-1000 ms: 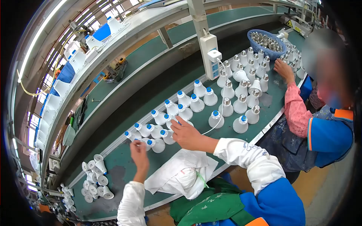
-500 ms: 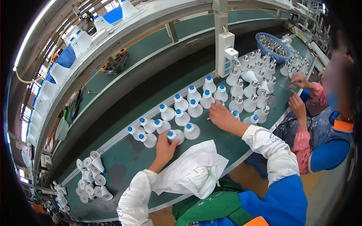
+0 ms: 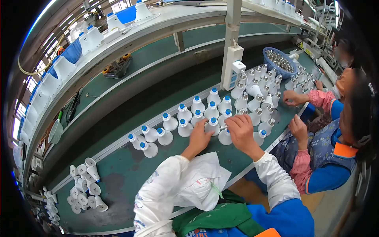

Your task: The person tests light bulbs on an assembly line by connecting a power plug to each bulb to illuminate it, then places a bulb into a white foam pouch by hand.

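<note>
Clock positions are read from the hand named, with 12 toward the top of the view. A white cloth bundle (image 3: 197,185) lies at the near edge of the green table (image 3: 126,170), at 6 o'clock from the left hand. The left hand (image 3: 198,139) is curled, gripping a blue-capped white housing (image 3: 212,127) at its 2 o'clock; this housing is upright, cap up. The right hand (image 3: 242,133) is at 3 o'clock from the left, fingers bent with the tips together beside that housing (whether they pinch a small part cannot be told). Another capped housing (image 3: 225,137) is located just below the right fingertips. At 9 o'clock from the left hand, a spaced group of capped housings (image 3: 148,150) stands upright. At 8 o'clock, a pile of white cones (image 3: 94,189) lies on its sides. At 1 o'clock from the right hand are metal-topped housings (image 3: 256,103), then a blue basket (image 3: 270,66) filled with metal parts. A co-worker's pink sleeve (image 3: 319,98) is at 2 o'clock. A power strip (image 3: 233,65) is mounted at 12 o'clock.
</note>
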Tool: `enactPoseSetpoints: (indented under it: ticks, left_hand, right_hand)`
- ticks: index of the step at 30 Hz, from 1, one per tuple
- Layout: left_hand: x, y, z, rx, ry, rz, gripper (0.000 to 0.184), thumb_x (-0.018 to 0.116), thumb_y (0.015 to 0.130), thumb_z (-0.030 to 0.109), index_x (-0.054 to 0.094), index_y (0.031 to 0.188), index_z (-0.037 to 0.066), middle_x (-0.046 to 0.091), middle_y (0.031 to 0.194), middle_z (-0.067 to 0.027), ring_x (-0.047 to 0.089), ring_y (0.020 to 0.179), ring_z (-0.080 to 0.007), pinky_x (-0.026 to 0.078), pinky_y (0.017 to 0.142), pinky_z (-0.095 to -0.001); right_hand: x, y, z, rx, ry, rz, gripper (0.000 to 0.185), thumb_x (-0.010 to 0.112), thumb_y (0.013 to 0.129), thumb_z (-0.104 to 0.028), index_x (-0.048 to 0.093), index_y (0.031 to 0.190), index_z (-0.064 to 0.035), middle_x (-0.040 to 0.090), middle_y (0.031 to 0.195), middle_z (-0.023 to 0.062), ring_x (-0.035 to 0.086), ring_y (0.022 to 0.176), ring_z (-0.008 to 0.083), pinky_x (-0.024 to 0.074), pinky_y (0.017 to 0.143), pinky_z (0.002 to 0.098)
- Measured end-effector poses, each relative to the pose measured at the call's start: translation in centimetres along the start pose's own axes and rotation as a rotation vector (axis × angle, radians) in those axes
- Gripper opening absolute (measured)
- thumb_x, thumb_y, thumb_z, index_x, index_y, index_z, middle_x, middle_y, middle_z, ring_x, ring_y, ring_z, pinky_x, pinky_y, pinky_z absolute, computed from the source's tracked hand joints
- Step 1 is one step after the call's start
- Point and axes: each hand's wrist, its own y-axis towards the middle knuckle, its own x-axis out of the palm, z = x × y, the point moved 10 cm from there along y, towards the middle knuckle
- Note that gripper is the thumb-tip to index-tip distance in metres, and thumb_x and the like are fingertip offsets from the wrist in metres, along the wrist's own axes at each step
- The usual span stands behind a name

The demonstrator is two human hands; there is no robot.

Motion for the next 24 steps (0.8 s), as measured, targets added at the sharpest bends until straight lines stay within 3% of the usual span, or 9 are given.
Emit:
enactPoseSetpoints:
  ticks: [2, 4, 5, 7, 10, 16, 18, 21, 24]
  left_hand:
    - [-1.8, -1.1, -0.7, -0.102, -0.048, -0.050, 0.053, 0.067, 0.075, 0.015, 0.044, 0.121, 0.003, 0.050, 0.111, -0.0160, 0.054, 0.094, -0.0305, 0.044, 0.083, -0.0384]
    - [-6.5, -2.6, -1.7, -0.070, 0.053, 0.220, 0.061, 0.070, 0.073, 0.013, 0.038, 0.124, 0.002, 0.044, 0.114, -0.0153, 0.054, 0.090, -0.0252, 0.044, 0.080, -0.0365]
    - [-7.0, -3.0, -2.1, -0.073, 0.050, 0.222, 0.061, 0.070, 0.073, 0.013, 0.038, 0.124, 0.002, 0.044, 0.114, -0.0153, 0.054, 0.090, -0.0252, 0.044, 0.080, -0.0365]
    - [-8.5, -4.1, -4.9, -0.298, -0.037, 0.314, 0.072, 0.072, 0.070, 0.011, 0.031, 0.129, 0.001, 0.038, 0.118, -0.0164, 0.052, 0.096, -0.0240, 0.045, 0.080, -0.0350]
    - [-5.8, -3.0, -6.0, -0.330, -0.111, 0.255, 0.084, 0.072, 0.068, 0.009, 0.023, 0.136, 0.001, 0.028, 0.127, -0.0197, 0.051, 0.095, -0.0256, 0.045, 0.082, -0.0332]
    - [-1.9, -0.7, -5.3, -0.285, -0.195, 0.185, 0.092, 0.072, 0.065, 0.006, 0.017, 0.139, -0.001, 0.022, 0.132, -0.0237, 0.048, 0.106, -0.0318, 0.047, 0.084, -0.0337]
    - [-1.8, 0.3, -3.8, 0.111, -0.181, 0.248, 0.080, 0.070, 0.068, 0.006, 0.026, 0.134, -0.002, 0.029, 0.128, -0.0233, 0.048, 0.105, -0.0313, 0.047, 0.083, -0.0342]
    - [-5.8, -1.3, -2.0, 0.366, -0.109, 0.349, 0.063, 0.067, 0.071, 0.005, 0.038, 0.127, -0.002, 0.041, 0.118, -0.0201, 0.050, 0.101, -0.0292, 0.048, 0.078, -0.0341]
    - [-12.2, -6.6, -2.6, -0.029, -0.148, 0.237, 0.043, 0.068, 0.072, 0.007, 0.052, 0.111, 0.004, 0.052, 0.101, -0.0112, 0.053, 0.087, -0.0221, 0.045, 0.067, -0.0302]
  right_hand:
    - [-0.6, 0.2, 1.0, 0.032, 0.093, -0.015, 0.014, 0.060, 0.075, -0.005, 0.063, 0.089, -0.0040, 0.062, 0.084, 0.0049, 0.057, 0.074, 0.0181, 0.0423, 0.072, 0.0330]
    - [0.4, -1.2, 8.3, 0.791, 0.689, -0.059, 0.010, 0.059, 0.081, -0.002, 0.064, 0.090, -0.0018, 0.059, 0.073, 0.0014, 0.050, 0.061, 0.0086, 0.0388, 0.056, 0.0220]
    - [-0.6, 0.0, 8.2, 0.789, 0.688, -0.063, 0.010, 0.059, 0.081, -0.002, 0.064, 0.090, -0.0018, 0.059, 0.073, 0.0014, 0.050, 0.061, 0.0086, 0.0388, 0.056, 0.0220]
    - [-5.4, 5.1, 6.1, 0.519, 0.678, 0.125, 0.016, 0.054, 0.092, -0.013, 0.063, 0.091, 0.0001, 0.060, 0.077, -0.0037, 0.041, 0.062, 0.0009, 0.0327, 0.055, 0.0170]
    - [-8.2, 9.6, 1.9, 0.231, 0.700, 0.207, 0.014, 0.053, 0.092, -0.009, 0.063, 0.090, 0.0009, 0.061, 0.078, -0.0006, 0.046, 0.064, 0.0038, 0.0354, 0.056, 0.0189]
    - [-4.4, 13.6, -7.6, -0.025, 0.753, -0.037, 0.010, 0.056, 0.079, 0.003, 0.062, 0.087, 0.0012, 0.062, 0.077, 0.0088, 0.057, 0.066, 0.0159, 0.0429, 0.058, 0.0255]
    - [-1.0, 13.1, -10.7, -0.079, 0.746, -0.148, 0.012, 0.055, 0.076, 0.002, 0.062, 0.085, -0.0007, 0.061, 0.074, 0.0104, 0.058, 0.064, 0.0220, 0.0432, 0.056, 0.0293]
    - [5.0, 11.7, -13.1, -0.135, 0.662, -0.284, 0.007, 0.056, 0.077, -0.009, 0.061, 0.078, -0.0039, 0.060, 0.073, 0.0115, 0.058, 0.064, 0.0281, 0.0451, 0.057, 0.0383]
    - [10.9, 10.3, -13.4, -0.113, 0.614, -0.368, 0.008, 0.057, 0.076, -0.012, 0.060, 0.074, -0.0052, 0.059, 0.075, 0.0107, 0.058, 0.072, 0.0273, 0.0442, 0.061, 0.0393]
